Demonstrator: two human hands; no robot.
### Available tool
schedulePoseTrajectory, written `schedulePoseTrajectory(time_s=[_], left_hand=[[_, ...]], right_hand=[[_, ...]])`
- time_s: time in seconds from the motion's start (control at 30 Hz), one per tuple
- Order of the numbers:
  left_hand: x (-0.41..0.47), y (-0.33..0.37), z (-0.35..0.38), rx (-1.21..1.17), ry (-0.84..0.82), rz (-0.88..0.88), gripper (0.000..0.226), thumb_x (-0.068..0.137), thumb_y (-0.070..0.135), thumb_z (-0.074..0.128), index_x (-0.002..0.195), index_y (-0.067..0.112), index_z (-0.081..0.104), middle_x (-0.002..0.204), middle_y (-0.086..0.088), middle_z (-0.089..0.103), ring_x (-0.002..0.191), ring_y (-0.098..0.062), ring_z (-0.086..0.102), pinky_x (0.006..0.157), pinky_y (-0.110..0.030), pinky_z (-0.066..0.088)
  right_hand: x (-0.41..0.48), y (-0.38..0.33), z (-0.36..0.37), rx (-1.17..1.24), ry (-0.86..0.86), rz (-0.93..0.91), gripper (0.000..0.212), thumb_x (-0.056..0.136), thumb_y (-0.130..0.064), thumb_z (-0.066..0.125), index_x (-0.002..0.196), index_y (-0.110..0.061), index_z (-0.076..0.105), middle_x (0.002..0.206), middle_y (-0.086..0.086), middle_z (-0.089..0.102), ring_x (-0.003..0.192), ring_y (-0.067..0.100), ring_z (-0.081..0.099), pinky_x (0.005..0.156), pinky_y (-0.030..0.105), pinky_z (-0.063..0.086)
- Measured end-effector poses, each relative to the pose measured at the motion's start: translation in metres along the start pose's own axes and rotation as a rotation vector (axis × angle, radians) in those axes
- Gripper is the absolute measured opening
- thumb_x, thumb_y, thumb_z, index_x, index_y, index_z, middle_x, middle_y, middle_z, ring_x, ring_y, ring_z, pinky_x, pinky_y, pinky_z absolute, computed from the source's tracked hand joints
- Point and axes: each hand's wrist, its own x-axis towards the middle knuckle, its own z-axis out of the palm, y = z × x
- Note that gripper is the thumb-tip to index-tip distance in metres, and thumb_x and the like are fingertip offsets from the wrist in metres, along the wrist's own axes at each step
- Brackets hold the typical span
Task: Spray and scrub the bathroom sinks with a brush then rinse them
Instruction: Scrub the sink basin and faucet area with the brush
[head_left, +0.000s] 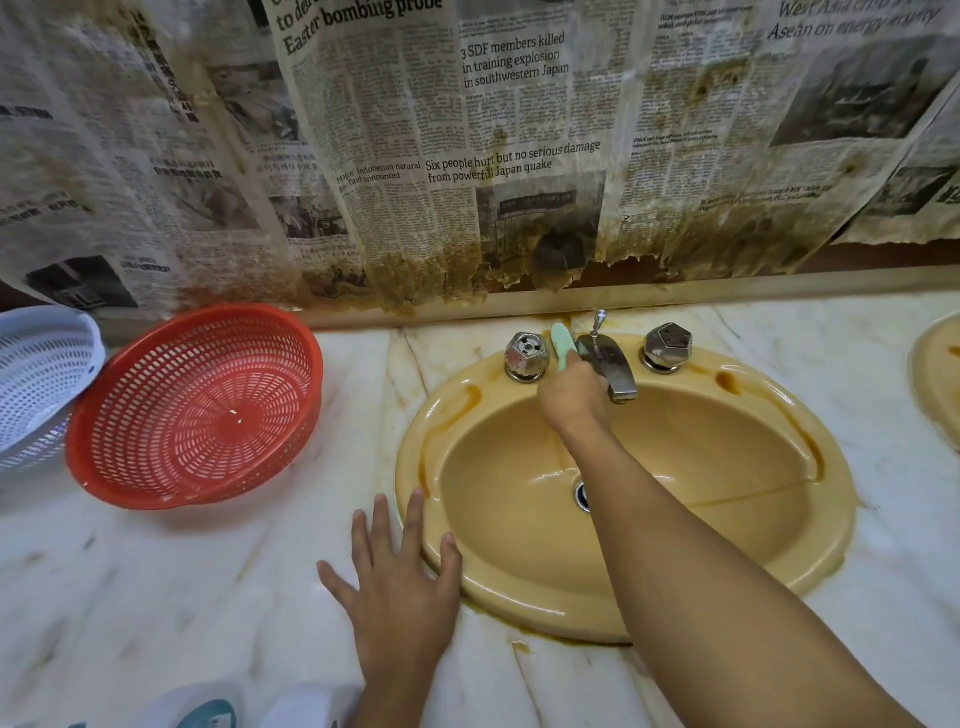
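My right hand (571, 402) grips the pale green plastic brush (563, 347) against the yellow ceramic sink's (675, 587) tap base, scrubbing, while my open left hand (400, 597) braces on the marble table (208, 571).

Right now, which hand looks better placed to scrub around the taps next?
The right hand: it already grips the green brush between the left tap and the spout. The left hand lies flat on the counter, empty.
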Motion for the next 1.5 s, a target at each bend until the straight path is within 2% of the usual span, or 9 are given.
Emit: schedulePoseTrajectory(time_s=[0.17, 0.33, 0.6, 0.8, 0.93, 1.13, 1.23, 1.4, 1.5], left_hand=[[0.001, 0.0, 0.001, 0.004, 0.005, 0.008, 0.068, 0.094, 0.068, 0.025, 0.159, 0.048, 0.027, 0.169, 0.004, 0.026, 0.158, -0.021, 0.014, 0.118, -0.07, 0.004], [0.001, 0.0, 0.001, 0.006, 0.006, 0.003, 0.069, 0.094, 0.069, 0.022, 0.16, 0.048, 0.024, 0.17, 0.005, 0.024, 0.158, -0.02, 0.012, 0.118, -0.069, 0.004], [0.0, 0.002, -0.001, 0.001, 0.01, 0.007, 0.068, 0.095, 0.069, 0.024, 0.159, 0.048, 0.026, 0.169, 0.004, 0.026, 0.158, -0.021, 0.014, 0.119, -0.069, 0.003], [0.0, 0.002, 0.0, -0.002, 0.016, 0.015, 0.067, 0.095, 0.067, 0.027, 0.159, 0.047, 0.029, 0.168, 0.003, 0.03, 0.158, -0.023, 0.018, 0.118, -0.071, 0.006], [-0.001, 0.001, 0.001, 0.002, 0.019, 0.011, 0.067, 0.095, 0.068, 0.023, 0.16, 0.048, 0.023, 0.169, 0.004, 0.025, 0.159, -0.021, 0.012, 0.119, -0.07, 0.003], [-0.001, 0.001, -0.001, -0.007, 0.02, 0.008, 0.067, 0.096, 0.068, 0.021, 0.16, 0.049, 0.02, 0.17, 0.005, 0.023, 0.159, -0.02, 0.009, 0.12, -0.07, 0.003], [-0.001, 0.001, 0.0, -0.011, 0.019, 0.008, 0.067, 0.096, 0.068, 0.021, 0.16, 0.05, 0.019, 0.17, 0.005, 0.022, 0.159, -0.02, 0.009, 0.12, -0.07, 0.002], [-0.001, 0.001, -0.002, -0.019, 0.018, 0.005, 0.067, 0.095, 0.069, 0.018, 0.16, 0.051, 0.017, 0.17, 0.006, 0.02, 0.159, -0.019, 0.005, 0.12, -0.068, -0.001], [-0.001, 0.001, -0.002, -0.019, 0.018, 0.006, 0.067, 0.095, 0.069, 0.018, 0.16, 0.051, 0.017, 0.17, 0.006, 0.02, 0.159, -0.019, 0.006, 0.12, -0.069, 0.0]], right_hand=[[-0.007, 0.005, -0.001, -0.017, -0.012, -0.02, 0.053, 0.096, -0.011, 0.044, 0.149, -0.018, 0.045, 0.131, 0.021, 0.059, 0.118, 0.039, 0.056, 0.088, 0.039, 0.049], [-0.026, 0.029, -0.004, 0.011, -0.022, -0.056, 0.051, 0.098, -0.013, 0.042, 0.149, -0.018, 0.047, 0.121, 0.021, 0.061, 0.106, 0.038, 0.057, 0.078, 0.037, 0.048], [0.002, -0.021, -0.011, -0.149, -0.025, -0.022, 0.035, 0.098, -0.017, 0.049, 0.132, -0.009, 0.057, 0.119, 0.016, 0.063, 0.094, 0.033, 0.054, 0.074, 0.035, 0.042], [-0.024, 0.001, -0.02, -0.088, 0.142, -0.067, 0.039, 0.1, -0.024, 0.046, 0.137, -0.019, 0.058, 0.117, 0.014, 0.067, 0.099, 0.035, 0.059, 0.075, 0.035, 0.044], [-0.036, 0.002, -0.03, -0.066, 0.256, -0.265, 0.039, 0.102, -0.025, 0.046, 0.138, -0.025, 0.062, 0.107, 0.013, 0.072, 0.097, 0.035, 0.063, 0.069, 0.034, 0.042], [-0.024, -0.012, -0.027, -0.268, 0.016, -0.441, 0.04, 0.104, -0.028, 0.045, 0.141, -0.022, 0.059, 0.108, 0.015, 0.07, 0.1, 0.036, 0.062, 0.071, 0.037, 0.044], [-0.017, -0.003, -0.039, -0.374, -0.026, -0.421, 0.035, 0.104, -0.032, 0.044, 0.131, -0.022, 0.064, 0.096, 0.011, 0.065, 0.088, 0.032, 0.058, 0.067, 0.035, 0.042], [-0.007, -0.01, -0.041, -0.322, -0.032, -0.397, 0.036, 0.103, -0.032, 0.046, 0.13, -0.023, 0.067, 0.102, 0.013, 0.07, 0.088, 0.031, 0.058, 0.067, 0.033, 0.04], [-0.016, -0.004, -0.046, -0.287, -0.1, -0.457, 0.038, 0.103, -0.027, 0.048, 0.138, -0.029, 0.062, 0.115, 0.01, 0.07, 0.097, 0.03, 0.062, 0.075, 0.035, 0.049]])
